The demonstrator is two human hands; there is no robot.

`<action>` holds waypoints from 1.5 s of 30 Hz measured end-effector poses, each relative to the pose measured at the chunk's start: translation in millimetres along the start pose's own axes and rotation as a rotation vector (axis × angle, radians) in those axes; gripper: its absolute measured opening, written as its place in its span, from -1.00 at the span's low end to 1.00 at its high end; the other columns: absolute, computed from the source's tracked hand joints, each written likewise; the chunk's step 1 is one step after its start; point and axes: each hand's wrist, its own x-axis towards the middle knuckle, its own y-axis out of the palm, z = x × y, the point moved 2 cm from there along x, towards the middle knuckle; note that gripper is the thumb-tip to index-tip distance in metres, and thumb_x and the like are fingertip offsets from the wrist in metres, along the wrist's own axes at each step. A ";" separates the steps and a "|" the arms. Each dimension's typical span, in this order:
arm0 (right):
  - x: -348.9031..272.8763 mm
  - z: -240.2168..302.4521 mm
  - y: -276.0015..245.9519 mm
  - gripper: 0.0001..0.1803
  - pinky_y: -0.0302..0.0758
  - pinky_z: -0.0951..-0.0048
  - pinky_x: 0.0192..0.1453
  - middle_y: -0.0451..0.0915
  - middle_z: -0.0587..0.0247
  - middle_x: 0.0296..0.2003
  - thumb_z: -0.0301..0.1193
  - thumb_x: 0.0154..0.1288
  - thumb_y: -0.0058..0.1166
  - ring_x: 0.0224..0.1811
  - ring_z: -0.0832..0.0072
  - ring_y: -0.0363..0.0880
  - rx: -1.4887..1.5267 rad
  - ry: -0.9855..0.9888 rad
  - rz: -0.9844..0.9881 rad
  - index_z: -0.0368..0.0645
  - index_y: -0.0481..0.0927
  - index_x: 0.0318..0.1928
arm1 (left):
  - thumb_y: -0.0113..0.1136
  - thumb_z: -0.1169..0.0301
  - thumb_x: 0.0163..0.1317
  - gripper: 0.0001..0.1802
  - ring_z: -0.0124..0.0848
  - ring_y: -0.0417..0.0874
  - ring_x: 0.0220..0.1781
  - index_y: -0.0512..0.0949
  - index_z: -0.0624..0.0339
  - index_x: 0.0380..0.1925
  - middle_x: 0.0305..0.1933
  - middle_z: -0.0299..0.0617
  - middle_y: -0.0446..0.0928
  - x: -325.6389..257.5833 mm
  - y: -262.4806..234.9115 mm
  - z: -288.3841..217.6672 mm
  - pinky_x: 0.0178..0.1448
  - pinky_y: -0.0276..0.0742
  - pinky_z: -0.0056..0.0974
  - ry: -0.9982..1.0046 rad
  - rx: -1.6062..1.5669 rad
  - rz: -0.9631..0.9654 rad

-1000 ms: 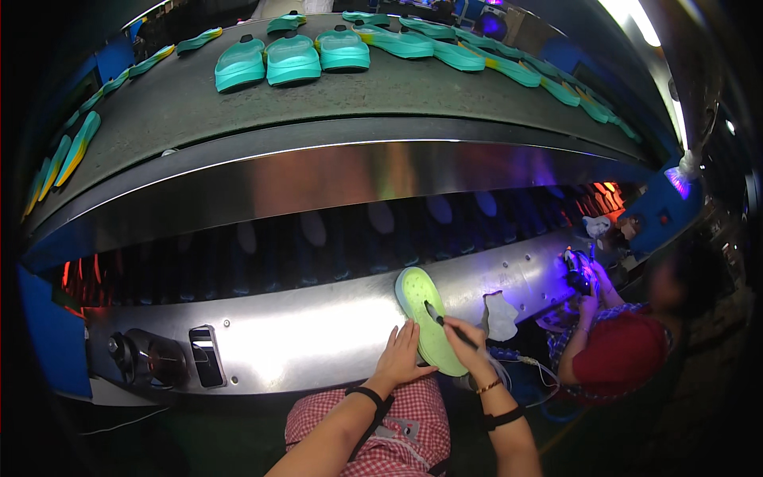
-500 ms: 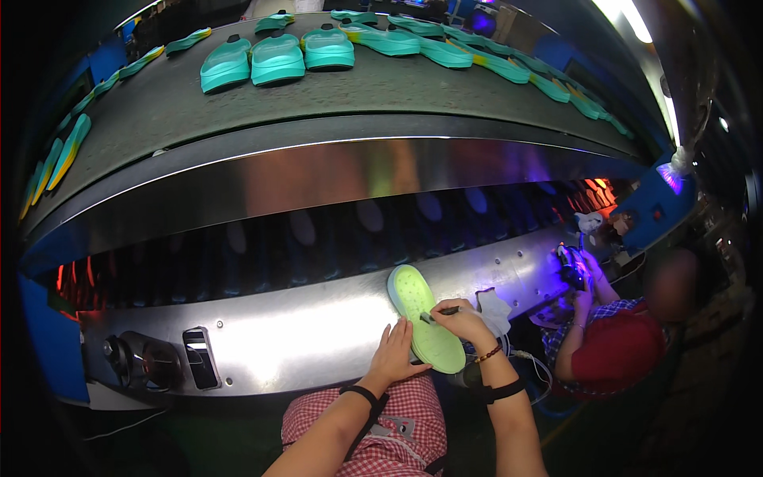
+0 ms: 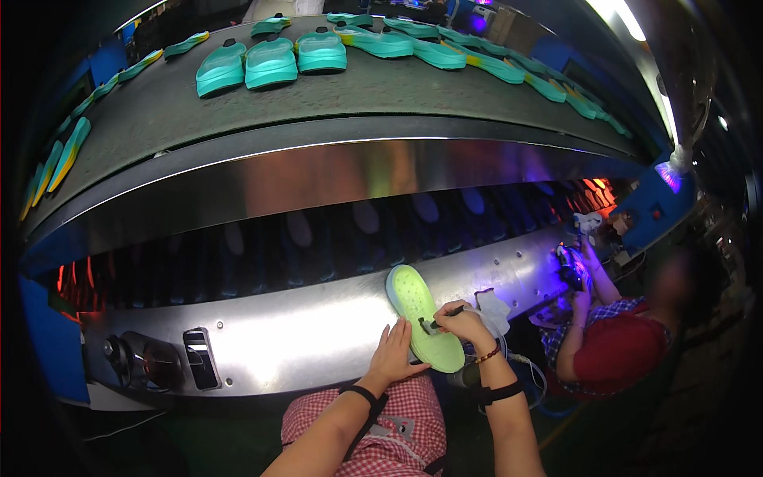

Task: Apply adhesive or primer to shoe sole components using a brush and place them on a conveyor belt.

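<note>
A light green shoe sole (image 3: 413, 294) lies at a slant on the metal ledge in front of me, its pale blue side wall showing at the far left. My left hand (image 3: 389, 354) rests against its left edge, fingers stretched out and thumb apart near the sole's close end. My right hand (image 3: 463, 324) is closed round the black handle of a small brush (image 3: 430, 325). The brush's grey head touches the middle of the sole's upper face. My right fingers partly hide the handle.
Teal shoe soles (image 3: 271, 62) lie on the dark conveyor belt (image 3: 334, 95) above. The metal ledge (image 3: 262, 334) bears a phone (image 3: 200, 358), a dark-lidded jar (image 3: 147, 361) and a white cloth (image 3: 493, 310). At right, a person in red (image 3: 620, 350) handles a dark shoe part (image 3: 570, 266).
The brush head has shifted slightly toward me over the sole. The teal soles on the belt have slid a little to the left. My left hand stays in place.
</note>
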 end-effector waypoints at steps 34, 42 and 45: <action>-40.8 -13.8 19.3 -0.81 0.49 0.38 -0.14 0.60 0.11 -0.28 -0.52 0.12 0.05 -0.27 0.28 0.58 -0.232 -0.814 -0.236 -0.23 0.57 -0.21 | 0.18 -0.21 -0.16 0.19 -0.03 -0.05 0.39 -0.05 0.53 0.22 0.31 0.29 -0.04 4.6 3.2 -3.8 0.41 -0.20 0.00 0.018 -0.006 0.008; -3.2 -53.9 40.2 -0.80 0.51 0.63 -0.30 0.59 0.24 -0.40 -0.46 0.18 0.08 -0.39 0.53 0.58 0.820 -0.155 -0.332 -0.34 0.56 -0.22 | 0.19 -0.20 -0.15 0.19 -0.03 -0.05 0.39 -0.06 0.53 0.22 0.31 0.29 -0.05 5.3 3.0 -3.6 0.41 -0.20 0.00 0.017 -0.015 -0.012; -6.7 -63.4 47.5 -0.81 0.50 0.64 -0.35 0.59 0.23 -0.42 -0.45 0.18 0.07 -0.42 0.56 0.56 0.630 -0.246 -0.414 -0.35 0.56 -0.26 | 0.19 -0.20 -0.15 0.19 -0.04 -0.05 0.39 -0.06 0.53 0.22 0.31 0.28 -0.04 5.6 2.5 -5.5 0.41 -0.20 -0.01 0.001 -0.011 0.012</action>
